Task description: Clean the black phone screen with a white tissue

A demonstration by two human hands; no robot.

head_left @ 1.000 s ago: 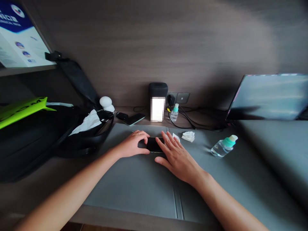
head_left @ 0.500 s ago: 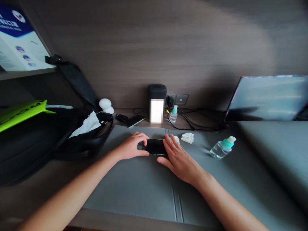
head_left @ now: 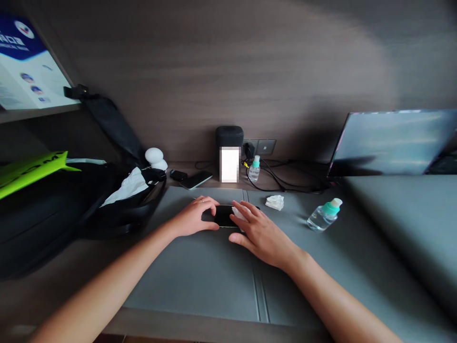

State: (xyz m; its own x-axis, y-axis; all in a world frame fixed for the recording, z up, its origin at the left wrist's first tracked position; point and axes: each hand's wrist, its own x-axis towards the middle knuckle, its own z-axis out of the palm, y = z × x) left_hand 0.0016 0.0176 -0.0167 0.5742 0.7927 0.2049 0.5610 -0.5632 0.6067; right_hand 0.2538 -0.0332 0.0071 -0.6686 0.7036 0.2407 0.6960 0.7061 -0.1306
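Phone (head_left: 223, 216) flat on grey mat (head_left: 200, 276)

The left hand (head_left: 193, 217) pinches the phone's left end between thumb and curled fingers; the right hand (head_left: 262, 233), open, fingers extended, lies over a white tissue (head_left: 237, 213) on the phone's right part.

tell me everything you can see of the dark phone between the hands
The phone looks flat and slim, with a smooth, dark, glassy face and a thin pale line along its near edge; no lit display shows. It lies face up on the grey mat, long sides running left to right. The left hand holds its left end between thumb and fingers. The right hand covers much of its right end, with a white tissue under the fingers, over the face.
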